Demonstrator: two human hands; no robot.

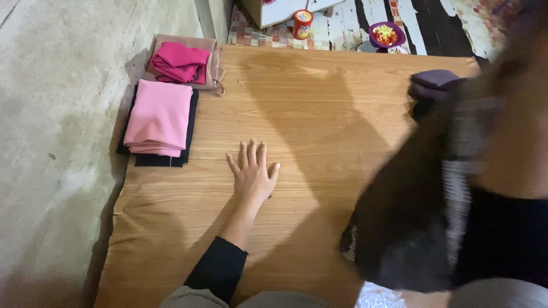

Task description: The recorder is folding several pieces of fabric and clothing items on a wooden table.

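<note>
Two folded stacks [160, 121] done at desk [319, 102] corner; left hand [253, 174] flat, empty; right hand unseen, state unclear; dark garment [399, 228] unfolded

We see a wood-grain board [319, 97] laid flat on a concrete floor [57, 142]. On its far left corner we count a beige cloth [212, 54] with a folded magenta cloth [180, 61] on top; just nearer, a black cloth [165, 161] under a folded pink cloth [158, 117]. A folded purple cloth [435, 80] sits at the far right edge. Our left hand [252, 174] lies flat, fingers spread, on the bare middle. A dark blurred garment [399, 217] covers the near right part.
</note>
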